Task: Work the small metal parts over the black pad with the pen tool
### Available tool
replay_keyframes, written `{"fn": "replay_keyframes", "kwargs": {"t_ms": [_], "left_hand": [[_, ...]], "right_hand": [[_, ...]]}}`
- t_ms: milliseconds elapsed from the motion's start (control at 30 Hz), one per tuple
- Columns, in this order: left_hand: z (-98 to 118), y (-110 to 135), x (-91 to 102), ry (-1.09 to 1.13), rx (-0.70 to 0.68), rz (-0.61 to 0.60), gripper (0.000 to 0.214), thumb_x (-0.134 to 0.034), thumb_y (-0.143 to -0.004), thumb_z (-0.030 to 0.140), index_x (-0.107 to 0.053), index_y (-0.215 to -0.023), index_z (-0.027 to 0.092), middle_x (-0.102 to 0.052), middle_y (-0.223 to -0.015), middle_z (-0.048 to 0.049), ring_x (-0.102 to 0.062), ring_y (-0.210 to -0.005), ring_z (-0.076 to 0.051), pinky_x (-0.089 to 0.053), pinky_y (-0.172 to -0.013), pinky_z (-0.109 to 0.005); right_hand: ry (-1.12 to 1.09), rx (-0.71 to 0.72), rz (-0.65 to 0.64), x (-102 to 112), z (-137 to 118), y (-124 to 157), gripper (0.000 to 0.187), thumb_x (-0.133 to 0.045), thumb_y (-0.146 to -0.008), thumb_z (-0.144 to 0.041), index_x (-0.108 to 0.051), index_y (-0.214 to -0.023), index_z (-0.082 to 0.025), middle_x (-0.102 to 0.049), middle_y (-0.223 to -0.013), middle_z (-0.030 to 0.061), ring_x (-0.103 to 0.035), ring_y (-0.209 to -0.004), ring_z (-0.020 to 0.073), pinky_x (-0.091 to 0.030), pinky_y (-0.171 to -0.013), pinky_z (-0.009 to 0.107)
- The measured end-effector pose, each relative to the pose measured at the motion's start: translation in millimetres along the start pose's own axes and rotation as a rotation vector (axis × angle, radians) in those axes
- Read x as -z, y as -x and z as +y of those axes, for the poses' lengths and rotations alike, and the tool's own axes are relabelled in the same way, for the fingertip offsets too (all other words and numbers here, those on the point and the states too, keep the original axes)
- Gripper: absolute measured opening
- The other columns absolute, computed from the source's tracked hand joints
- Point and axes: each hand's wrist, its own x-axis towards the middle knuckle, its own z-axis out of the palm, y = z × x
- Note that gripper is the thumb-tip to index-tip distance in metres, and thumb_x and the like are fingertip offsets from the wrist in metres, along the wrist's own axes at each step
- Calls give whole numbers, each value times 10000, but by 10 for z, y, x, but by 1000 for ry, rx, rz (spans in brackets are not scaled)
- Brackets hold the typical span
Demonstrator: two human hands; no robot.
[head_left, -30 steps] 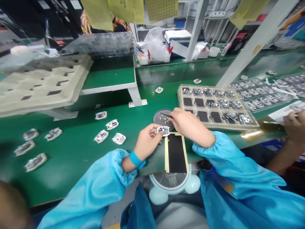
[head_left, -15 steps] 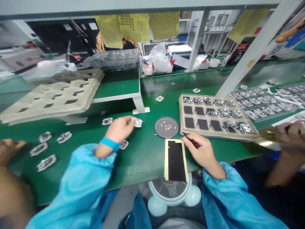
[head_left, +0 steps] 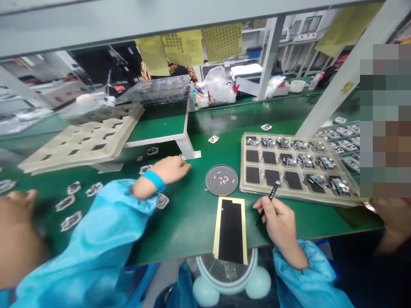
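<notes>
Right hand (head_left: pixel 280 222)'s clamped on a slim black tool (head_left: pixel 272 191), long axis slanting up toward the parts tray (head_left: pixel 243 169). Round grey dish (head_left: pixel 213 187) sits left of it, between both hands. Left hand (head_left: pixel 170 169)'s fingertips are hidden, can't tell if it's gripping; wrist half-covers a whitish part (head_left: pixel 163 202).

Dish (head_left: pixel 211 185) left of the compartment tray (head_left: pixel 290 196); sheet (head_left: pixel 231 231) before the dish, overhanging the bench (head_left: pixel 186 222); stand (head_left: pixel 160 127) behind left, bearing a moulded tray (head_left: pixel 66 163)
</notes>
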Motion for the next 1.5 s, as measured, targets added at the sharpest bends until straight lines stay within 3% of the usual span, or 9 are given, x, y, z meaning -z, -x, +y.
{"fn": "replay_keyframes", "kwargs": {"t_ms": [100,200,333,433,567,700,867,1133,1500], "left_hand": [[454,-235,-233,-2,-157,-13,310,-580,-926,443,-774,-929,201,-755,-927,-81,-699,-892,-247,-513,-832,-334],[813,-658,-413,-8,-63,97,465,-673,-881,455,-682,-1215,131,-649,-1294,-188,-586,-1223,-338,-457,-1031,-411],[978,-1148,-511,30,107,191,544,-638,-930,369,-552,-1315,-5,-469,-1442,-342,-411,-1372,-471,-425,-1041,-569],[949,-1230,-510,111,116,212,466,-609,-960,305,-544,-1274,-33,-494,-1404,-357,-453,-1354,-438,-421,-1058,-538],[787,-862,-466,374,-21,134,375,-683,-928,308,-588,-1204,73,-705,-1140,-192,-691,-1005,-240,-534,-904,-368],[532,-132,-424,1031,-180,-286,359,-818,-768,217,-673,-1076,104,-761,-1001,-139,-721,-830,-186,-551,-734,-298],[369,552,-574,1058,-201,-590,306,-705,-870,317,-732,-1133,165,-773,-964,-81,-708,-800,-170,-527,-690,-264],[528,829,-964,696,-336,-216,240,-562,-958,332,-724,-1093,217,-737,-891,-24,-585,-647,-137,-432,-583,-248],[511,848,-975,635,-348,-188,229,-570,-957,329,-737,-1087,242,-739,-873,-6,-544,-582,-124,-384,-543,-244]], "right_hand": [[-125,-69,-67,-19,26,10,409,-561,-974,-532,-717,-805,-194,-650,-614,15,-599,-510,126,-483,-484,228],[-242,-123,-119,-30,-4,-20,320,-661,-916,-511,-695,-887,-194,-663,-665,17,-626,-552,135,-515,-472,220],[-289,-116,-160,-17,-49,-59,251,-755,-853,-426,-693,-940,-199,-669,-711,4,-605,-542,114,-523,-468,213],[-284,-69,-173,-11,-45,-64,205,-751,-858,-394,-719,-899,-196,-732,-903,49,-639,-596,111,-561,-523,232],[-333,-77,-191,-47,-11,-53,193,-738,-878,-376,-709,-942,-196,-775,-931,79,-748,-785,193,-638,-682,315],[-225,-37,-130,-122,17,-56,186,-745,-882,-357,-721,-983,-204,-791,-969,80,-771,-850,214,-646,-803,367],[-76,24,-140,-181,-4,-93,167,-728,-897,-349,-744,-996,-215,-794,-1014,67,-774,-915,223,-631,-859,363],[-67,-24,-163,-179,-33,-124,216,-753,-874,-376,-743,-1006,-204,-799,-988,70,-774,-886,222,-632,-818,352],[-19,-4,-145,-199,-59,-145,214,-741,-880,-384,-749,-996,-204,-798,-969,69,-763,-811,205,-627,-766,348]]}}
